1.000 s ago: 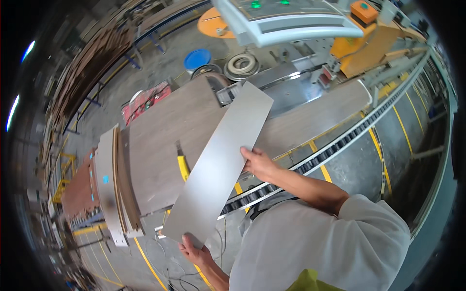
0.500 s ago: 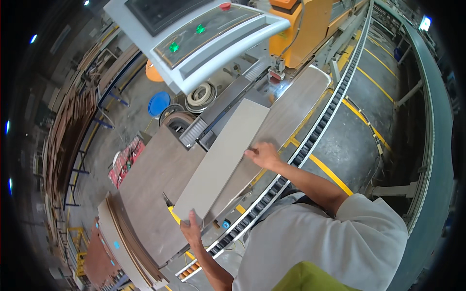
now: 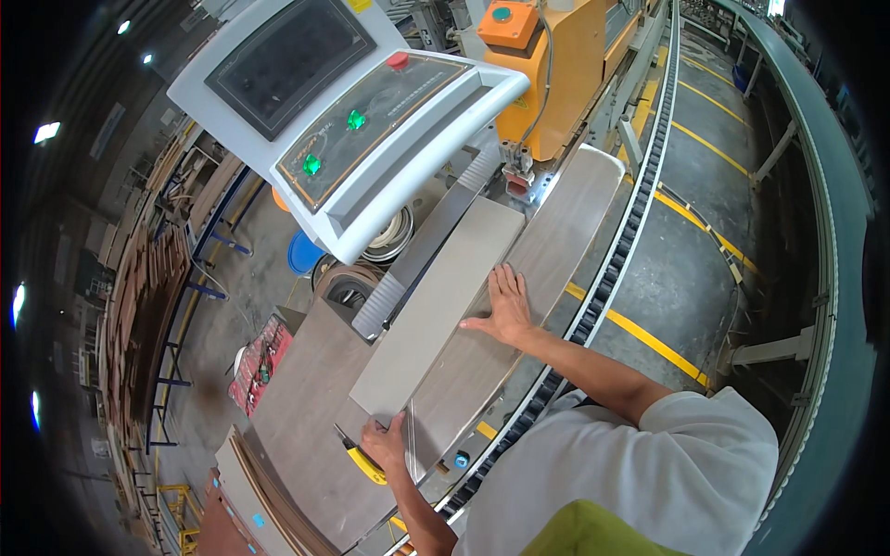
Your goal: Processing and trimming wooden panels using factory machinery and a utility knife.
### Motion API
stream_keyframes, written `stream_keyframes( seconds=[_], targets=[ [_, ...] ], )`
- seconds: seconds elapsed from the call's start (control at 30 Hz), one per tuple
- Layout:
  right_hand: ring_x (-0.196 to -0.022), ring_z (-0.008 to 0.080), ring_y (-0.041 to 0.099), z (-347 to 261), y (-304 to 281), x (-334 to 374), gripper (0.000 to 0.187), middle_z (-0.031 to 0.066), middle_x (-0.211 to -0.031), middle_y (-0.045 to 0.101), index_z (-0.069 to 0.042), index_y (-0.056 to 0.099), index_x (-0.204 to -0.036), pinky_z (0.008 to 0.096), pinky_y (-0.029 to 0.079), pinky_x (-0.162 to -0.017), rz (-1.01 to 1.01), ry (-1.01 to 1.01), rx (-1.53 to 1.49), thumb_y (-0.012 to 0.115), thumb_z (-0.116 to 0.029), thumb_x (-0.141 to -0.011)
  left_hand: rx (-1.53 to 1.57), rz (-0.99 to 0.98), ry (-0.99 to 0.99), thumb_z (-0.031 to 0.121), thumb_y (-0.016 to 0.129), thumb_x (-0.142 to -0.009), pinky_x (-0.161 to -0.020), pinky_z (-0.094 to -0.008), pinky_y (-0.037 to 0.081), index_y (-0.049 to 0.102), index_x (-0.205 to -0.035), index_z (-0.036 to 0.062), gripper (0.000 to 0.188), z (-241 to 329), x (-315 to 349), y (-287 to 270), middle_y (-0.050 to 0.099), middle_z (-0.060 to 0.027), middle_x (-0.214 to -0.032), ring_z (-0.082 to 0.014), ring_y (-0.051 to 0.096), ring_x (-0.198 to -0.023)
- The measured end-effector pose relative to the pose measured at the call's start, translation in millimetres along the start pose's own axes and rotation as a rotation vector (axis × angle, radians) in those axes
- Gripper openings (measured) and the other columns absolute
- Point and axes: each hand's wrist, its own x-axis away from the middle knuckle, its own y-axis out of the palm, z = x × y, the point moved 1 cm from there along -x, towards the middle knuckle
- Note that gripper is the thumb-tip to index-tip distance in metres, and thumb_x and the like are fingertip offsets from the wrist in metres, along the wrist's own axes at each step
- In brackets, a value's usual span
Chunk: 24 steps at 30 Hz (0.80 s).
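- Board in the head view: a long, flat rectangle with a matte, plain beige-grey face and straight edges, lying diagonally across the worktop, its far end close to the small red block by the orange machine housing.
- Left hand: at the board's near end, fingers bent toward the edge; whether they grip it, I cannot tell.
- Right hand: laid flat along the board's right long edge, fingers extended and released, thumb out to the left.
- Worktop: smooth, brownish-grey wood grain, with a rounded corner at its far right.
- Knife: yellow handle, thin pointed blade, lying just beside the left hand.
- Ribbed grey cover: pleated like bellows, left of the board.
- Control console: white casing with rounded edges, dark rectangular screen, two bright green knobs.
- Roller conveyor: pale rails, black cylindrical rollers, curving past the worktop's right side.
- Blue disc: round, near the grey floor's coiled hose.
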Motion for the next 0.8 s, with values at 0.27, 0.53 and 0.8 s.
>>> stream_keyframes(
  seconds=[0.27, 0.53, 0.8],
  targets=[
    [-0.15, 0.0457, 0.018, 24.3, -2.1, -36.0, 0.134, 0.0345, -0.155, 0.029, 0.019, 0.031, -0.145, 0.0567, 0.011, -0.123, 0.131, 0.014, -0.028, 0.079, -0.073, -0.06, 0.286, 0.016, 0.063, 0.012, 0.086, -0.074, -0.056, -0.0381, 0.049, 0.065, -0.088, -0.0052, 0.031, 44.4, -22.5, 22.5, 0.058, -0.0118, -0.074, -0.0247, 0.06, -0.061],
    [-0.15, 0.0468, 0.019, 58.2, -7.8, -60.2, 0.137, 0.037, -0.155, 0.028, 0.02, 0.032, -0.144, 0.0552, 0.012, -0.124, 0.204, 0.008, -0.037, 0.077, -0.076, -0.058, 0.335, -0.08, 0.189, 0.003, 0.079, -0.079, -0.055, -0.0329, 0.051, 0.068, -0.099, -0.0059, 0.024, 71.0, -30.2, 30.6, 0.058, -0.0104, -0.077, -0.0196, 0.06, -0.059],
    [-0.151, 0.0452, 0.019, 84.1, -19.4, -78.5, 0.138, 0.036, -0.155, 0.029, 0.019, 0.031, -0.146, 0.0569, 0.011, -0.123, 0.205, -0.006, -0.045, 0.076, -0.078, -0.057, 0.269, -0.105, 0.266, 0.002, 0.078, -0.08, -0.063, -0.0372, 0.052, 0.067, -0.107, -0.0076, 0.031, 87.5, -37.1, 47.4, 0.059, -0.0132, -0.08, -0.026, 0.061, -0.071]
  ],
)
